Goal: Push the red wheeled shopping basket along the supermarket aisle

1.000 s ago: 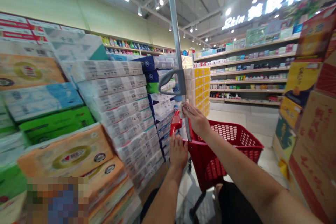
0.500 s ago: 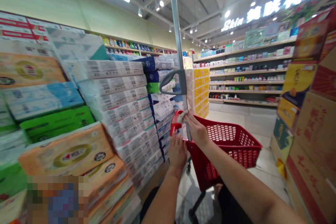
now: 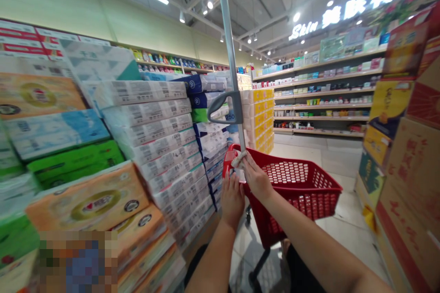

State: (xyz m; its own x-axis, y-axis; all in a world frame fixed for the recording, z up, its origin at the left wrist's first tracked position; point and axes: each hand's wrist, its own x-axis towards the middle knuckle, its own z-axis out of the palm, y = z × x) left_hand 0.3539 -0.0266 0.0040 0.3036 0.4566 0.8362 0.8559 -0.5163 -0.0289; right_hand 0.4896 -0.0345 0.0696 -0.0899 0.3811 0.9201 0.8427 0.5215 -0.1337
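A red plastic shopping cart (image 3: 302, 178) with a perforated basket stands in front of me. A metal pole (image 3: 231, 50) rises at its near end and carries a grey loop handle (image 3: 225, 108). My right hand (image 3: 257, 178) is closed on a whitish cloth (image 3: 239, 160), pressed against the lower part of the pole. Below and to the left, my left hand (image 3: 233, 199) has its fingers over the cart's red end piece (image 3: 228, 161). The fingertips of both hands are close together, and the palms are hidden.
Stacked white tissue packs (image 3: 154, 137) rise on the left, with orange tissue packs (image 3: 103, 197) nearer me. Cardboard boxes (image 3: 412, 183) line the right side. Cosmetics shelves (image 3: 319, 96) stand at the back. Pale floor tiles (image 3: 354, 233) show between cart and boxes.
My right hand and the cloth have slid slightly down the pole. My left hand stays at the cart's red end, and the cart is in about the same place.
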